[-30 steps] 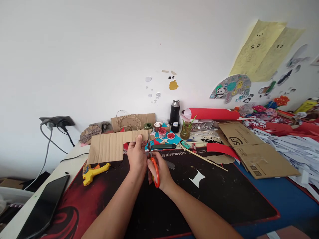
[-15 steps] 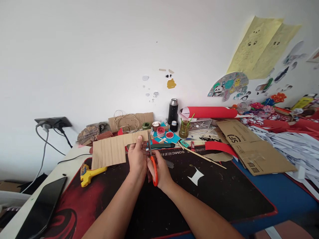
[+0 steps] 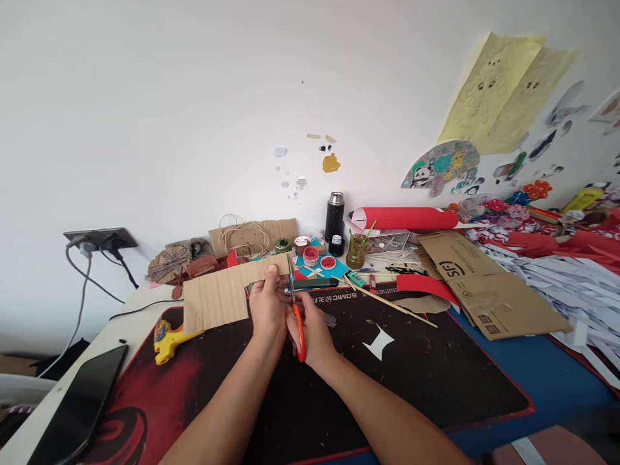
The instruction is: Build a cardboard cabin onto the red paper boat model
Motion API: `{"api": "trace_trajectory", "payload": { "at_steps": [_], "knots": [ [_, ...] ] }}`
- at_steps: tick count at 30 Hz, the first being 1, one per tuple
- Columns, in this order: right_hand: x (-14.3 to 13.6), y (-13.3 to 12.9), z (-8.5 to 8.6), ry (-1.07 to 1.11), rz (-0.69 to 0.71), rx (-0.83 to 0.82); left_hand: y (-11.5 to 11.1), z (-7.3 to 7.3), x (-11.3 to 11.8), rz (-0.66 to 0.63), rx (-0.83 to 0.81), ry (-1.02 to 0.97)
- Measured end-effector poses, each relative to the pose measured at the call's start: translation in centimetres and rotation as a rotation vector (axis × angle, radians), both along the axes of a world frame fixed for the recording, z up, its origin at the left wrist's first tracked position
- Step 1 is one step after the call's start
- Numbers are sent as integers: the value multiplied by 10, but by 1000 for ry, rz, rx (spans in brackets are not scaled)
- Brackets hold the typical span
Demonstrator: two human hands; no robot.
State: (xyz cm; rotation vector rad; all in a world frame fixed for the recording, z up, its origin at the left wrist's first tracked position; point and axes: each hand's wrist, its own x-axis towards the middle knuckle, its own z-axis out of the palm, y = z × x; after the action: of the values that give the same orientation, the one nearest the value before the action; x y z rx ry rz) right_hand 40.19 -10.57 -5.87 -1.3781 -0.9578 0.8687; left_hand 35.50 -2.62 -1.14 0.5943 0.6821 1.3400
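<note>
My left hand (image 3: 269,305) pinches a piece of brown corrugated cardboard (image 3: 216,297), thumb on top, near the narrow right end. The cardboard is wide on the left and steps to a thin strip on the right. In my right hand (image 3: 312,329) is a pair of scissors (image 3: 299,332) with orange handles, fingers wrapped round the loops. Its blades point up and away, at the right end of the strip; whether they are apart is hard to make out. Both hands are close together above a black desk mat (image 3: 329,394).
A yellow glue gun (image 3: 170,343) and a dark phone or tablet (image 3: 80,403) lie at left. A white paper scrap (image 3: 378,342) rests on the mat. Behind stand paint pots (image 3: 310,256), a black flask (image 3: 334,218) and a jar (image 3: 357,252). Folded cardboard (image 3: 504,303) sits at right.
The cardboard has shifted slightly right relative to the desk and tilted a little. Both hands stay almost in place, still holding the cardboard and scissors. The whole view has moved slightly.
</note>
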Motion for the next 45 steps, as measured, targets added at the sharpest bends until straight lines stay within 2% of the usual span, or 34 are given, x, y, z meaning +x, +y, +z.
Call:
{"api": "trace_trajectory", "payload": {
  "at_steps": [7, 13, 22, 26, 32, 34, 39, 41, 45],
  "knots": [
    [1, -1, -1, -77, -61, 36, -6, 6, 0, 5, 37, -15],
    [2, 1, -2, -34, -51, 56, -5, 9, 3, 9, 4, -89],
    [0, 2, 3, 180, 67, 106, 6, 11, -6, 106, 44, -36],
    [-1, 2, 11, 240, 125, 118, 7, 9, -8, 134, 89, 88],
    [4, 3, 9, 329, 246, 161, 4, 12, -11, 91, 42, 221],
    [5, 2, 7, 331, 277, 159, 7, 14, -11, 103, 47, 210],
    [4, -3, 5, 315, 359, 123, 22, 16, -15, 229, 194, 50],
    [4, -2, 6, 326, 330, 101, 28, 18, -18, 256, 207, 8],
    [10, 2, 9, 371, 158, 112, 34, 19, -23, 255, 191, -27]
  ]
}}
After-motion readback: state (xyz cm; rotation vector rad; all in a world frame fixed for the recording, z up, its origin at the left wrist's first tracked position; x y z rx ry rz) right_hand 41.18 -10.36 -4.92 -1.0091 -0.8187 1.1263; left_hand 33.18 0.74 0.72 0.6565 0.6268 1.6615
